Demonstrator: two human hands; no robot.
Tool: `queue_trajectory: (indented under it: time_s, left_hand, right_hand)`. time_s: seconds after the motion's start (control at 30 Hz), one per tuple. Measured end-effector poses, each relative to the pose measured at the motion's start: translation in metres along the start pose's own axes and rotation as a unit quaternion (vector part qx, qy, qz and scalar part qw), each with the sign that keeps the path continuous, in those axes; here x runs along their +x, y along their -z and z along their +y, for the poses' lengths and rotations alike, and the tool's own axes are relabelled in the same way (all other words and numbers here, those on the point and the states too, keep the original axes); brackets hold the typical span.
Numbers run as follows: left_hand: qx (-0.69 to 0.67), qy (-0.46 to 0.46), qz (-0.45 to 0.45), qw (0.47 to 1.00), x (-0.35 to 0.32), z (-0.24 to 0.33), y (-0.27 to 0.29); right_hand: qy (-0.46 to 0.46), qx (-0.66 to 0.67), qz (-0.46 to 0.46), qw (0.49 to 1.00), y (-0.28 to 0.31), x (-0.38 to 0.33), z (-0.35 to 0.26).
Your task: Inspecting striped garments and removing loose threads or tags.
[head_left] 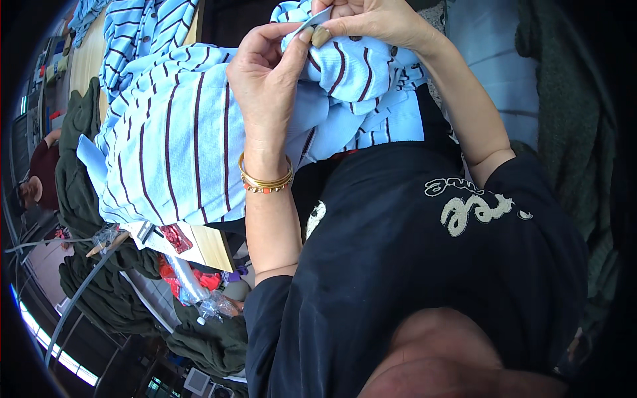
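Note:
A light blue knit cardigan (179,139) with dark stripes lies bunched across my lap and the work surface. Near the top edge, my left hand (269,83) pinches the cardigan's edge between thumb and fingers; gold bangles circle that wrist. Close against it, my right hand (375,25) is closed on the same folded edge, its upper fingers cut off by the frame. A small tan piece (321,36) sits at the meeting thumbs; I cannot make out whether it is a button or a finger cover. Dark buttons (393,51) show on the cloth beside my right hand.
More striped knitwear (142,33) hangs over a wooden table edge (215,249) at left. Below it are a red packet (176,237) and a clear plastic bottle (189,278). Dark green garments (83,159) lie in heaps at left. A person (45,169) is farther off.

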State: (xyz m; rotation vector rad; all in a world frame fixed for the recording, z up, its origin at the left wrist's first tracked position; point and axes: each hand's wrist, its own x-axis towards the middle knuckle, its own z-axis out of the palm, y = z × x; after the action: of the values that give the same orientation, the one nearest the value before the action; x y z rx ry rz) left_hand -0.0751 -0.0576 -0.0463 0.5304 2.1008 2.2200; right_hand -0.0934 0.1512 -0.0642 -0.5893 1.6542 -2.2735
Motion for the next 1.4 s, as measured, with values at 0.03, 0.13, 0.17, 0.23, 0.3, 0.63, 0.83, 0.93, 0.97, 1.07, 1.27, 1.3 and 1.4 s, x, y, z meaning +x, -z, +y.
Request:
queue_trajectory:
  time_s: [0.03,0.13,0.17,0.23,0.3,0.63,0.83,0.93,0.97,1.07,1.27,1.3,1.4]
  left_hand:
    - [0.0,0.002,-0.001,1.0,0.0,0.001,-0.001]
    - [0.002,0.004,-0.004,1.0,0.001,0.004,-0.002]
    - [0.002,0.005,-0.002,1.0,0.0,0.005,-0.001]
    - [0.008,0.0,0.005,1.0,0.0,0.005,-0.001]
    - [0.013,-0.006,0.011,1.0,0.0,0.003,-0.001]
    - [0.043,-0.024,0.046,0.998,-0.001,0.004,-0.003]
    - [0.074,-0.065,0.073,0.992,-0.001,0.003,-0.006]
    - [0.124,-0.093,0.087,0.984,-0.003,-0.004,-0.004]
    - [0.123,-0.093,0.087,0.984,-0.004,-0.005,-0.004]
    - [0.191,-0.137,0.112,0.966,-0.005,-0.006,-0.008]
    - [0.122,-0.124,0.089,0.981,-0.004,-0.001,-0.013]
    - [0.12,-0.124,0.087,0.981,-0.003,0.0,-0.014]
    - [0.13,-0.123,0.083,0.98,0.001,0.001,-0.016]
  right_hand:
    - [0.061,-0.021,-0.041,0.997,-0.001,0.002,-0.002]
    - [0.067,-0.001,-0.051,0.996,-0.004,-0.002,-0.007]
    - [0.014,0.038,-0.019,0.999,-0.005,-0.003,-0.007]
    - [0.026,0.041,-0.015,0.999,-0.009,-0.003,-0.007]
    - [0.038,0.044,-0.01,0.998,-0.011,-0.004,-0.007]
    - [0.04,0.006,0.04,0.998,-0.017,-0.005,-0.008]
    - [0.085,-0.043,0.036,0.995,-0.02,-0.004,-0.003]
    - [0.09,-0.068,0.045,0.993,-0.024,-0.005,-0.004]
    - [0.056,-0.021,0.06,0.996,-0.026,-0.006,-0.005]
    - [0.076,0.034,0.039,0.996,-0.021,-0.006,0.002]
    - [0.088,0.044,0.031,0.995,-0.017,-0.012,-0.009]
    - [0.088,0.043,0.034,0.995,-0.013,-0.012,-0.009]
    - [0.174,-0.053,-0.013,0.983,-0.007,-0.011,-0.011]
